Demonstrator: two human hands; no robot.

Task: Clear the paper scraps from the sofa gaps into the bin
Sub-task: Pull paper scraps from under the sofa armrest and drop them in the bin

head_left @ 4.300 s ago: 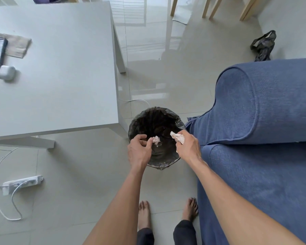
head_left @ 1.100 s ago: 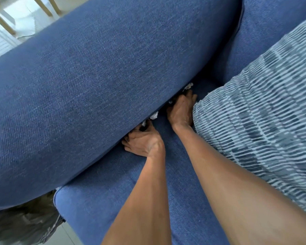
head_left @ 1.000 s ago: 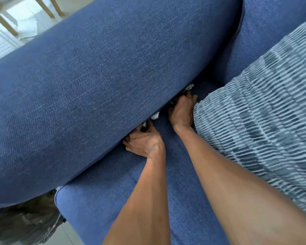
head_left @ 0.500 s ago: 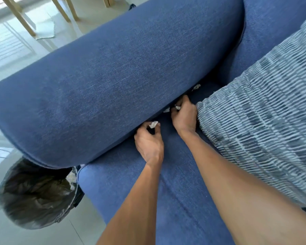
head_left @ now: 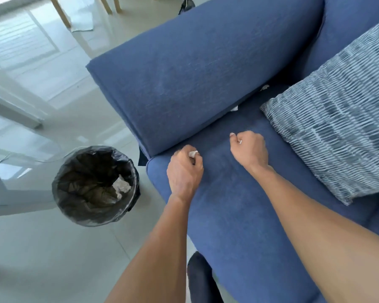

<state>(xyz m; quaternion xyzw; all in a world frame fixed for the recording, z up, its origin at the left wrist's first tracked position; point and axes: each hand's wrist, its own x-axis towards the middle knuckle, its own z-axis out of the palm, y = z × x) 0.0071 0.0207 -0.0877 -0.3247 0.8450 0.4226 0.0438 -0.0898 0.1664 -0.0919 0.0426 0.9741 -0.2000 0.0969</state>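
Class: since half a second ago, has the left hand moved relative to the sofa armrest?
Yes. The left hand has pulled back from the armrest gap towards the seat's front edge.

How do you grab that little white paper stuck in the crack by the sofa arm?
Pinch the crumpled tip of the paper scrap that pokes out over the seat cushion, coming from the seat side. The armrest overhangs it, so there is probably no room from above.
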